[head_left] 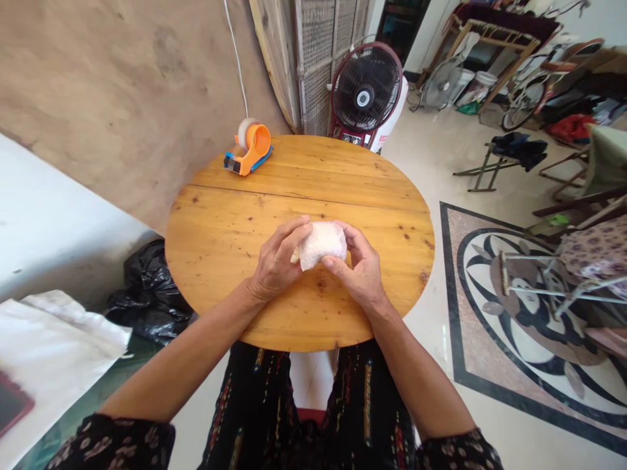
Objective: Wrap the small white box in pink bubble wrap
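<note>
A small white roll-shaped bundle [323,243], wrapped in what looks like bubble wrap, is held between both hands just above the middle of the round wooden table [294,326]. My left hand [283,256] closes around its left end, the fingers bent over it and a bit of a pale fingertip or edge showing below. At the right end, my right hand [361,264] grips it with the thumb in front and the fingers behind. What is inside the wrapping is hidden. An orange and blue tape dispenser [253,149] with a roll of tape stands at the table's back left edge.
Behind the table stands a dark red and white fan [365,94]. Black plastic bags [149,287] lie on the floor at the left, beside a white sheet [59,346]. To the right are a small folding stool [494,163], a metal-legged seat [592,261] and a bicycle [531,98].
</note>
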Demonstrator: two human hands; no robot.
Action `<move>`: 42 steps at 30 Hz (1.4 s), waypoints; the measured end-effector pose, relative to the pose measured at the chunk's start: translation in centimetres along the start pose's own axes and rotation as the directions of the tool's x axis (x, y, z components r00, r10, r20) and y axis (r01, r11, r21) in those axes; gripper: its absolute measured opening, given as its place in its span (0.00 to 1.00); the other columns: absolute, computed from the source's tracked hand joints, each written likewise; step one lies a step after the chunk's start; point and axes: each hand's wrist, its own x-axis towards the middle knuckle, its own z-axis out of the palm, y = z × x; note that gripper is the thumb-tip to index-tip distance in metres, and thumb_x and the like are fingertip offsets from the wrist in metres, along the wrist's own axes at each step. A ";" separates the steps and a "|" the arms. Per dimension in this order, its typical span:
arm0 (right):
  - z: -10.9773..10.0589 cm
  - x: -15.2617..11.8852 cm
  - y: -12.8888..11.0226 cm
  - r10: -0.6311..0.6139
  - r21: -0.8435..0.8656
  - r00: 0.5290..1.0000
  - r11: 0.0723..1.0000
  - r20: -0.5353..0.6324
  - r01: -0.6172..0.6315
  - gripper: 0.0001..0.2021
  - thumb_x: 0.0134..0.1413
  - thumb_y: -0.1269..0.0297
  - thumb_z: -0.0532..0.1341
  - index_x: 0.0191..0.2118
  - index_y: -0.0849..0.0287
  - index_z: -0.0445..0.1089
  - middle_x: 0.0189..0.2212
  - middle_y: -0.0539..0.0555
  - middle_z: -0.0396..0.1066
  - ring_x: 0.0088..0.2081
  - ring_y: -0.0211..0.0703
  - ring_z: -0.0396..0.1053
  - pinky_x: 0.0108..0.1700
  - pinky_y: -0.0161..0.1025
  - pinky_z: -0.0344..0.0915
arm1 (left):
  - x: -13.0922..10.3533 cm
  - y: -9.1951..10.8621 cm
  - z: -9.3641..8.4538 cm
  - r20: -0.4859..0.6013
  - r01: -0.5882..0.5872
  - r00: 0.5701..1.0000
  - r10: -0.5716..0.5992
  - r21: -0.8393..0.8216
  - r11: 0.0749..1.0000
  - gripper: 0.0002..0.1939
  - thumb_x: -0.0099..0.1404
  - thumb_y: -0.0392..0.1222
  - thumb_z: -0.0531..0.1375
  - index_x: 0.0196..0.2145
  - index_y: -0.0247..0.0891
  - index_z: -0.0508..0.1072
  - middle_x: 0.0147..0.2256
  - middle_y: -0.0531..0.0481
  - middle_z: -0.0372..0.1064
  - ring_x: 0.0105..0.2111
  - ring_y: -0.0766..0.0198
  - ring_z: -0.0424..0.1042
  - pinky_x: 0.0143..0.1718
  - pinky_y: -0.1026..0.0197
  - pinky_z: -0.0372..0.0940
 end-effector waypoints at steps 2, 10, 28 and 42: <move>-0.1 0.0 0.2 -0.019 -0.001 1.000 1.000 0.008 0.019 0.28 0.50 0.52 0.68 0.55 0.53 0.65 0.52 0.56 0.71 0.52 0.48 0.69 0.56 0.49 0.67 | 0.0 0.0 0.0 -0.004 0.005 1.000 -0.005 0.002 1.000 0.31 0.62 0.50 0.64 0.59 0.42 0.58 0.53 0.36 0.67 0.54 0.51 0.70 0.52 0.48 0.71; -0.1 -0.1 0.5 -0.055 -0.011 0.998 0.998 0.022 0.055 0.28 0.51 0.53 0.68 0.56 0.52 0.64 0.53 0.56 0.70 0.54 0.50 0.69 0.58 0.51 0.66 | 0.2 0.0 0.0 -0.026 0.000 1.000 -0.001 -0.008 1.000 0.38 0.61 0.54 0.64 0.62 0.41 0.52 0.54 0.35 0.67 0.54 0.49 0.70 0.53 0.45 0.70; 0.1 -0.8 0.2 -0.121 -0.125 0.992 0.985 -0.020 0.117 0.25 0.52 0.59 0.66 0.56 0.51 0.63 0.51 0.55 0.70 0.52 0.49 0.68 0.56 0.51 0.66 | 0.4 0.0 -0.4 0.023 0.044 0.999 -0.044 -0.030 0.999 0.32 0.65 0.50 0.62 0.62 0.43 0.55 0.58 0.36 0.63 0.58 0.51 0.66 0.55 0.47 0.68; -0.4 -0.7 0.1 0.077 -0.002 0.996 0.997 -0.039 -0.077 0.21 0.57 0.48 0.61 0.50 0.57 0.68 0.44 0.56 0.73 0.46 0.47 0.71 0.51 0.47 0.67 | 0.8 0.8 -0.2 0.174 0.266 0.955 -0.240 -0.148 0.952 0.29 0.56 0.42 0.65 0.55 0.36 0.66 0.44 0.42 0.73 0.42 0.58 0.74 0.44 0.56 0.70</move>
